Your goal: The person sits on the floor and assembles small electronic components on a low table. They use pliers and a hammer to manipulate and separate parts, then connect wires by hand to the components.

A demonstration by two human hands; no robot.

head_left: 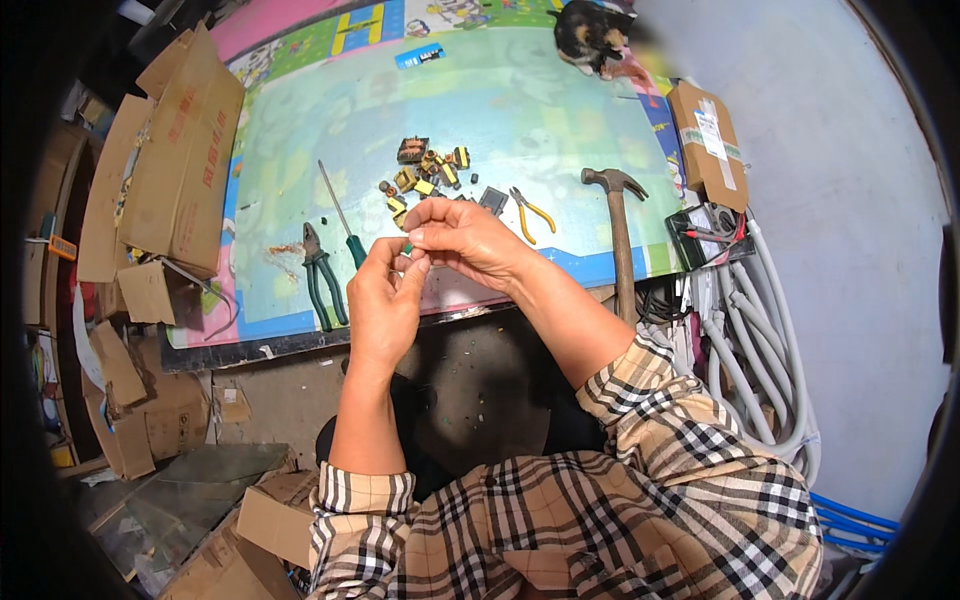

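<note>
My left hand (385, 290) and my right hand (470, 240) meet over the table's near edge, fingers pinched together. Between the fingertips shows a tiny green piece (408, 248), too small and covered to name. Just beyond lies a pile of small yellow-and-black transformers (425, 186), with a larger copper-wound transformer (412, 150) at its far side. Left of my hands are a green-handled screwdriver (340, 208) and green-handled pliers (319, 275). On the right lie a dark grey block (493, 200), small yellow-handled cutters (533, 214) and a claw hammer (618, 230) with a wooden handle.
A patterned mat covers the table (330, 120). An open cardboard box (185, 160) stands left, a flatter carton (708, 145) right, near a meter with red leads (710, 235). A cat (592, 38) sits at the far right. Grey hoses (755, 340) hang beside the wall.
</note>
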